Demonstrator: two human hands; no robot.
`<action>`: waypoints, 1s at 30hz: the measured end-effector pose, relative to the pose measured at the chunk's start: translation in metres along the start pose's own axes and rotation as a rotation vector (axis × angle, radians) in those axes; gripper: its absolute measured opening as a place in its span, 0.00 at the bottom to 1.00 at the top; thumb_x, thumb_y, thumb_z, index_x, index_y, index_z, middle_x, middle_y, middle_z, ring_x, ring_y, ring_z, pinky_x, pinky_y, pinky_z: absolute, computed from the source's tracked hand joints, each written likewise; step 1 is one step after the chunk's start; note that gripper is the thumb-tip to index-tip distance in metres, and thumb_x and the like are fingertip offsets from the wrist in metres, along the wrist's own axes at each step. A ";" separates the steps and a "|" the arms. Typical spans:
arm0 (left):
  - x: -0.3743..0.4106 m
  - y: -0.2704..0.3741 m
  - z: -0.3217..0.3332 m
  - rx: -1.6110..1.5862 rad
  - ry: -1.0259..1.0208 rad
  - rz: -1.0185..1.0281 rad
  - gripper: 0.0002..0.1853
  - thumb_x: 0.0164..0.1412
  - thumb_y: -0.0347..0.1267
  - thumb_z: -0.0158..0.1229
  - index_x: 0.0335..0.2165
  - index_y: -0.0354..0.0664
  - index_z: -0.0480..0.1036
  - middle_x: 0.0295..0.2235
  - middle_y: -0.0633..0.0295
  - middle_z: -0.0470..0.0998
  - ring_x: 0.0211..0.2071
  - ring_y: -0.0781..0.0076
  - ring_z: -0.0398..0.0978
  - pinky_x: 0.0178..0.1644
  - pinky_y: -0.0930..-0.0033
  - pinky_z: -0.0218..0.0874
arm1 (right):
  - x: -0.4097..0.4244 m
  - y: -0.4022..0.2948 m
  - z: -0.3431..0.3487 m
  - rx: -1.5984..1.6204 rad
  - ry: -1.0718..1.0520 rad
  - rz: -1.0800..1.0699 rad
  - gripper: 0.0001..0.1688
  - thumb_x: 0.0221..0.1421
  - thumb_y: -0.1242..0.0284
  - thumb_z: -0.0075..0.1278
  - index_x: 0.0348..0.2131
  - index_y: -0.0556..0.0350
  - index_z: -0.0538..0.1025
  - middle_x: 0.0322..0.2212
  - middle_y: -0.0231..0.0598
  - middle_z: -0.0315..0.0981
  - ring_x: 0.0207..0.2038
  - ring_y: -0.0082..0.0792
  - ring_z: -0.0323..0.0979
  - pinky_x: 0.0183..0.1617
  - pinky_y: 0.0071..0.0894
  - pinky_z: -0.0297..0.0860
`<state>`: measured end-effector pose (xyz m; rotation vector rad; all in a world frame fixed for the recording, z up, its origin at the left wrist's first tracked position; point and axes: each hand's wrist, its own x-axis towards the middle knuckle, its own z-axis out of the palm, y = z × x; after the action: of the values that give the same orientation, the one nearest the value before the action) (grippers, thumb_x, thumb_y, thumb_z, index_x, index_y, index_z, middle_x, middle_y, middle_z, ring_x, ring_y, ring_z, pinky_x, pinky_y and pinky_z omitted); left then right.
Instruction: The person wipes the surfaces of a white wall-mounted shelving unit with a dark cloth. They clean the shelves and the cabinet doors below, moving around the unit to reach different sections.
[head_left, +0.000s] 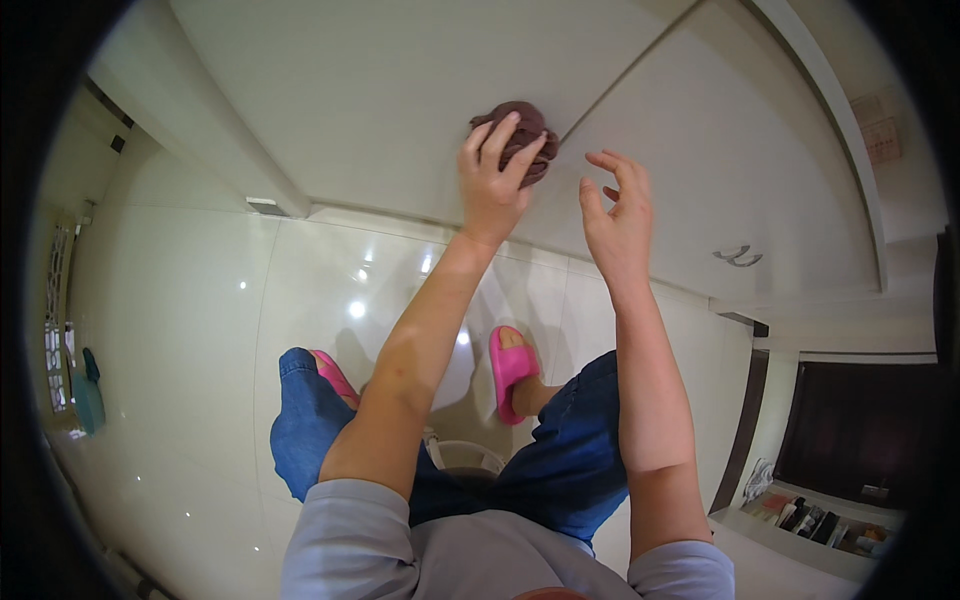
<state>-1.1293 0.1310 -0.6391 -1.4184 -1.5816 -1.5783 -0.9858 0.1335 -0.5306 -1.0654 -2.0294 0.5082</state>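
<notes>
A crumpled dark brown cloth lies bunched under my left hand, its fingers spread over it and pressing it against a white panel. The cloth is close to the lower end of a seam between two panels. To the right, my right hand is raised in front of the neighbouring white panel, fingers curled loosely and apart, holding nothing. Whether its fingertips touch the panel I cannot tell.
Glossy pale floor tiles stretch below the panels. Two curved metal handles sit on the right panel. Pink slippers are on my feet, with a white-rimmed bucket or similar container between my legs. Lower right, a shelf holds small items.
</notes>
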 end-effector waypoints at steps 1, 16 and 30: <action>-0.003 0.000 -0.001 -0.022 -0.004 -0.024 0.28 0.39 0.24 0.69 0.44 0.52 0.78 0.56 0.59 0.66 0.53 0.50 0.62 0.57 0.52 0.59 | -0.001 0.002 -0.002 0.006 -0.002 0.012 0.16 0.53 0.76 0.52 0.43 0.56 0.76 0.50 0.47 0.68 0.52 0.46 0.66 0.49 0.40 0.68; -0.005 0.022 0.000 0.091 -0.101 0.060 0.18 0.43 0.28 0.65 0.38 0.54 0.80 0.55 0.70 0.71 0.51 0.58 0.65 0.48 0.55 0.59 | -0.007 0.007 -0.016 0.084 -0.032 0.033 0.14 0.53 0.75 0.52 0.42 0.57 0.75 0.49 0.47 0.68 0.50 0.45 0.67 0.48 0.37 0.67; -0.029 0.016 -0.002 0.058 -0.172 0.022 0.16 0.42 0.29 0.66 0.35 0.54 0.79 0.51 0.72 0.72 0.48 0.60 0.66 0.46 0.58 0.59 | -0.007 0.013 -0.002 0.084 -0.122 -0.007 0.14 0.53 0.75 0.53 0.41 0.59 0.75 0.45 0.46 0.70 0.47 0.48 0.68 0.50 0.40 0.65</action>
<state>-1.1060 0.1162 -0.6579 -1.5701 -1.6887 -1.4185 -0.9751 0.1349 -0.5406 -0.9976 -2.0979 0.6630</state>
